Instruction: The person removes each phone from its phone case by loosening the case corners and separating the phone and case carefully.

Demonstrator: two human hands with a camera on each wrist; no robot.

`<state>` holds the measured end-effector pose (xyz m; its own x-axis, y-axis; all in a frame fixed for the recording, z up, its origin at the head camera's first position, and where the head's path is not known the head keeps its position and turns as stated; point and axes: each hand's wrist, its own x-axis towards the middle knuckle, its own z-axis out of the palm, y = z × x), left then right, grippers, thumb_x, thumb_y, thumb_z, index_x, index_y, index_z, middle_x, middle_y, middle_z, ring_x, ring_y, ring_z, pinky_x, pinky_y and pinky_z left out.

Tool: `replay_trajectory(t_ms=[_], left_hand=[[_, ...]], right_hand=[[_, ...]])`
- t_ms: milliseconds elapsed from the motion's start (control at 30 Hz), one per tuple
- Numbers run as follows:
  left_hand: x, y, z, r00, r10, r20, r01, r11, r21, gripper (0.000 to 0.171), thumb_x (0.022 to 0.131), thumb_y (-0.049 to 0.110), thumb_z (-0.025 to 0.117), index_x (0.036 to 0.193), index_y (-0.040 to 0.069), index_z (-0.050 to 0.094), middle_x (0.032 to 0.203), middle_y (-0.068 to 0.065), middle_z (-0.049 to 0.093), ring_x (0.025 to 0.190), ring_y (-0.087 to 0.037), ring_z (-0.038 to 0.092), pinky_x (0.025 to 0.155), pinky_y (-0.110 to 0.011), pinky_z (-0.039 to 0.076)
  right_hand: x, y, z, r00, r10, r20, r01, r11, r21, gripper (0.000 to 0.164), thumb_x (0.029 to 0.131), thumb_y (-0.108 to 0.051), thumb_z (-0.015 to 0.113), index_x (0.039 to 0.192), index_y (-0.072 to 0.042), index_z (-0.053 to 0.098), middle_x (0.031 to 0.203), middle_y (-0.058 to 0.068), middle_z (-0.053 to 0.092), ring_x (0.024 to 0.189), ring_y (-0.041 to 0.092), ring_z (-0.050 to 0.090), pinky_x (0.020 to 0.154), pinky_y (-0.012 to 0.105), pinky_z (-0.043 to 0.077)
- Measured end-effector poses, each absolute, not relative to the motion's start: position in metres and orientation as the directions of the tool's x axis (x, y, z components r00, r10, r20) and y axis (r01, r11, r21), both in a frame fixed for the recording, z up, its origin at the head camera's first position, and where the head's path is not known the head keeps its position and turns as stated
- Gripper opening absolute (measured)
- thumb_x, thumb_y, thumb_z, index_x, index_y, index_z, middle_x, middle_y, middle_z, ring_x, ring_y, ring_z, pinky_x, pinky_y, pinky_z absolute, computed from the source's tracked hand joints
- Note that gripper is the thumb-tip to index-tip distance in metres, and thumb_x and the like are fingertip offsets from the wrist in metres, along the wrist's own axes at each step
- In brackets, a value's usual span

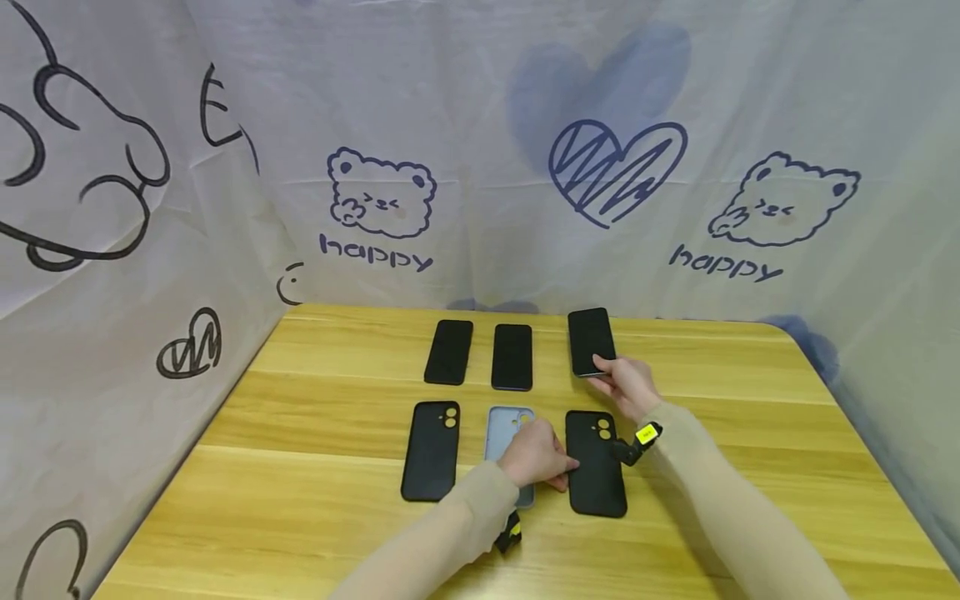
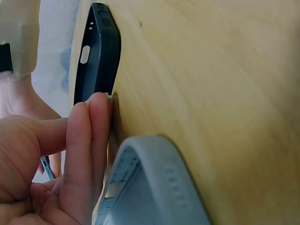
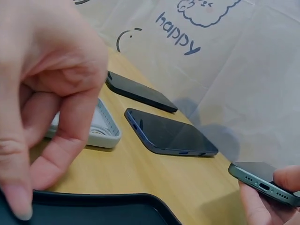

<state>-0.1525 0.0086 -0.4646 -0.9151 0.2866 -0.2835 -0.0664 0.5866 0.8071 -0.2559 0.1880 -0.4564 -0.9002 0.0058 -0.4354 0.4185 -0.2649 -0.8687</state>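
Observation:
My right hand point(image 1: 632, 387) grips a dark phone point(image 1: 591, 337) by its near end, thumb on the screen and fingers beneath. Its greenish edge with the charging port point(image 3: 265, 187) faces the right wrist camera. The left hand point(image 1: 534, 454) pinches the left rim of a black phone case point(image 1: 596, 483), which lies with its hollow side up and its camera cutouts at the far end. Under the left hand and partly hidden by it is a light blue phone case point(image 1: 501, 433). In the left wrist view the fingertips point(image 2: 99, 101) are right at the black case's rim.
Another black phone case point(image 1: 431, 454) lies on the wooden table point(image 1: 300, 467) to the left. Behind the cases are two more phones, one at left point(image 1: 449, 352) and one in the middle point(image 1: 512, 357). A printed white cloth point(image 1: 480, 167) hangs behind the table.

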Motion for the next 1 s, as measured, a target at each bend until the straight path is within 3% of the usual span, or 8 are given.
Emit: replay_trajectory(t_ms=[67, 267, 567, 867, 1000], left_hand=[[-0.152, 0.008, -0.464, -0.914, 0.288, -0.286, -0.072, 0.578, 0.813, 0.029, 0.088, 0.011, 0.078, 0.063, 0.001, 0.069, 0.056, -0.012, 0.07, 0.051, -0.02, 0.071, 0.054, -0.02, 0.052], [-0.151, 0.009, -0.462, -0.913, 0.289, -0.287, -0.069, 0.584, 0.808, 0.029, 0.088, 0.012, 0.078, 0.063, 0.001, 0.069, 0.058, -0.013, 0.071, 0.053, -0.021, 0.072, 0.055, -0.019, 0.052], [-0.155, 0.008, -0.466, -0.908, 0.28, -0.312, -0.102, 0.574, 0.812, 0.03, 0.087, 0.012, 0.079, 0.061, 0.002, 0.069, 0.055, -0.011, 0.07, 0.048, -0.018, 0.069, 0.053, -0.021, 0.053], [-0.156, 0.009, -0.465, -0.904, 0.27, -0.332, -0.115, 0.594, 0.796, 0.032, 0.088, 0.014, 0.079, 0.06, 0.003, 0.068, 0.053, -0.009, 0.068, 0.047, -0.017, 0.068, 0.054, -0.021, 0.053], [-0.155, 0.009, -0.463, -0.902, 0.261, -0.344, -0.124, 0.607, 0.785, 0.031, 0.088, 0.015, 0.079, 0.061, 0.003, 0.069, 0.054, -0.009, 0.069, 0.048, -0.017, 0.069, 0.056, -0.02, 0.053]], right_hand=[[-0.259, 0.185, -0.458, -0.892, 0.017, -0.452, 0.433, -0.261, -0.863, 0.062, 0.102, -0.01, 0.059, 0.154, 0.004, 0.03, 0.127, 0.013, 0.056, 0.077, 0.006, 0.071, 0.078, 0.016, 0.058], [-0.267, 0.177, -0.463, -0.871, 0.061, -0.488, 0.466, -0.215, -0.858, 0.059, 0.101, -0.009, 0.059, 0.153, 0.005, 0.034, 0.144, 0.019, 0.048, 0.073, 0.006, 0.068, 0.074, 0.016, 0.059], [-0.271, 0.175, -0.471, -0.858, 0.093, -0.505, 0.487, -0.164, -0.858, 0.058, 0.101, -0.01, 0.059, 0.152, 0.005, 0.036, 0.139, 0.018, 0.049, 0.073, 0.008, 0.069, 0.079, 0.019, 0.059], [-0.271, 0.177, -0.475, -0.86, 0.1, -0.501, 0.497, -0.057, -0.866, 0.061, 0.101, -0.011, 0.058, 0.154, 0.006, 0.031, 0.158, 0.025, 0.036, 0.074, 0.007, 0.066, 0.074, 0.017, 0.059], [-0.271, 0.181, -0.474, -0.869, 0.107, -0.483, 0.488, 0.026, -0.873, 0.059, 0.101, -0.015, 0.057, 0.151, 0.007, 0.034, 0.151, 0.026, 0.043, 0.071, 0.006, 0.066, 0.071, 0.017, 0.058]])
